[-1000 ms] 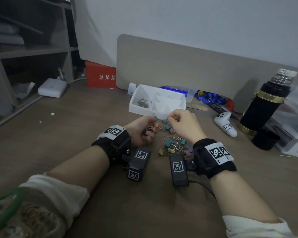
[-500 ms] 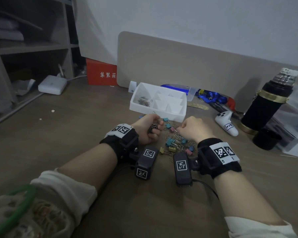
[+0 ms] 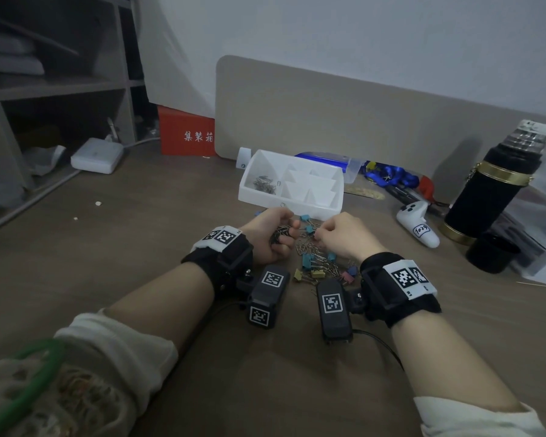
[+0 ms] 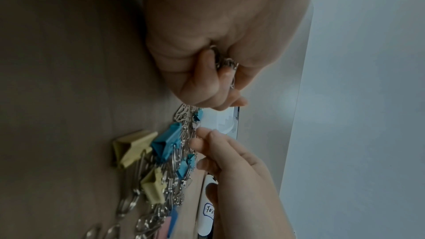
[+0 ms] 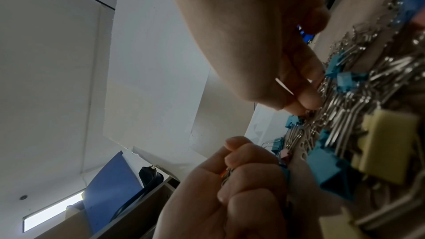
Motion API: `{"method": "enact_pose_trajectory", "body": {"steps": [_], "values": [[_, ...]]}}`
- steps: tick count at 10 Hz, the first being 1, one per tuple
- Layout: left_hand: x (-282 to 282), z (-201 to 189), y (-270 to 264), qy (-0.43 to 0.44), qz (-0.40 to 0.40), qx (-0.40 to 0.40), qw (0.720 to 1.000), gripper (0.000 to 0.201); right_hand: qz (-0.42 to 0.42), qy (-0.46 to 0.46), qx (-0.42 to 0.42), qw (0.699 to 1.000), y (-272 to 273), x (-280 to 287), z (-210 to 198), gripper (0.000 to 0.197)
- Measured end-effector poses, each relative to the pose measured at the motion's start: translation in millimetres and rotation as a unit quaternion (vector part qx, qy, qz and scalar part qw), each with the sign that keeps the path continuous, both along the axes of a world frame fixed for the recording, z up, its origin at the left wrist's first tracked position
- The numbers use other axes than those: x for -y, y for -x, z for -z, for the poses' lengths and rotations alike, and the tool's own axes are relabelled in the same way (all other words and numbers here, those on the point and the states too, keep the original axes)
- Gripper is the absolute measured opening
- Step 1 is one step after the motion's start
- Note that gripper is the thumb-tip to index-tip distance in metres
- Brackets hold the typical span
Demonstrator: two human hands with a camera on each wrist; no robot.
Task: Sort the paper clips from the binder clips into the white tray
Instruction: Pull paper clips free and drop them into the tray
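The white tray (image 3: pixel 292 205) stands just beyond my hands, with paper clips (image 3: pixel 264 185) in its left compartment. A mixed pile (image 3: pixel 320 263) of silver paper clips and teal, yellow and pink binder clips lies between my wrists. My left hand (image 3: pixel 286 236) is fisted round a bunch of paper clips (image 4: pixel 226 64), held just above the pile's far left end. My right hand (image 3: pixel 320 233) reaches down into the pile's far end, its fingertips (image 5: pixel 309 99) pinching silver paper clips beside a teal binder clip (image 5: pixel 349 81). A yellow binder clip (image 4: pixel 131 146) lies at the pile's near edge.
A black thermos (image 3: pixel 492 190) and black cup (image 3: pixel 492 252) stand at the right, with a white controller (image 3: pixel 418 228) beside them. Blue lanyards (image 3: pixel 388 176) and a beige board (image 3: pixel 328 115) lie behind the tray. A red box (image 3: pixel 186 132) and white box (image 3: pixel 96 156) sit far left.
My right hand has left the left hand's fingers and dropped onto the pile. Both hands have shifted a little toward the tray. The left hand keeps its bunch.
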State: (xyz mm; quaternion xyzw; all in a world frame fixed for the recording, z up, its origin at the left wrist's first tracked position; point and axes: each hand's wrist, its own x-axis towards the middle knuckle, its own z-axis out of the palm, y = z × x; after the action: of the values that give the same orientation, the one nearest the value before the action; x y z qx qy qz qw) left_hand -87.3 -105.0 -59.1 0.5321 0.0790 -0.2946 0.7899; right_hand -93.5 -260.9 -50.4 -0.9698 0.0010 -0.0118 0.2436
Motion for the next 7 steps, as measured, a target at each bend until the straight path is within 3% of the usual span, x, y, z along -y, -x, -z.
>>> {"method": "enact_pose_trajectory", "body": {"steps": [2, 3, 4, 7], "values": [[-0.2, 0.1, -0.4, 0.002, 0.001, -0.005, 1.0, 0.037, 0.0, 0.057, 0.018, 0.998, 1.1, 1.6, -2.4, 0.024], [-1.0, 0.7, -0.8, 0.006, 0.001, -0.008, 1.0, 0.037, 0.003, 0.088, 0.011, 0.996, 1.1, -2.7, -2.4, 0.039], [-2.2, 0.6, -1.4, 0.016, 0.003, -0.015, 1.0, 0.036, 0.005, 0.137, 0.005, 0.991, 2.9, -9.5, -3.6, 0.042], [-2.8, 1.5, -3.3, 0.032, -0.01, -0.017, 0.999, 0.04, -0.031, 0.158, -0.052, 0.986, -7.3, -22.9, 2.5, 0.032]]}}
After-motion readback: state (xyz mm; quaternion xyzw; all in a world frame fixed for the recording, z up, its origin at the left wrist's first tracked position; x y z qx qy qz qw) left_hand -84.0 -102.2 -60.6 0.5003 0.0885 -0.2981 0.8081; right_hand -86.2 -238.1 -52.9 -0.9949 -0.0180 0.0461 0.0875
